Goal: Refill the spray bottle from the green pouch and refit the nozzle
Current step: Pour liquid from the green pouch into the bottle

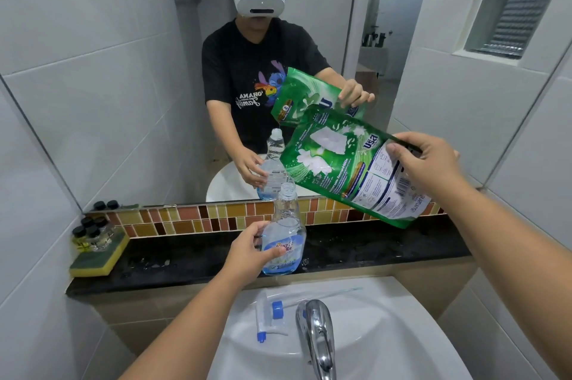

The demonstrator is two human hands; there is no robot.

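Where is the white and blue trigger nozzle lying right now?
In the head view, the white and blue trigger nozzle lies on the white sink rim, just left of the chrome tap, below the clear spray bottle.

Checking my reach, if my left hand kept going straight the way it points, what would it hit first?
The left hand is already on the spray bottle; beyond that, probably the tiled backsplash, though depth is unclear.

bottle [286,237] on ledge [371,246], pouch [349,169] above-right; nozzle [269,316] on sink [387,333] left of tap [315,333]
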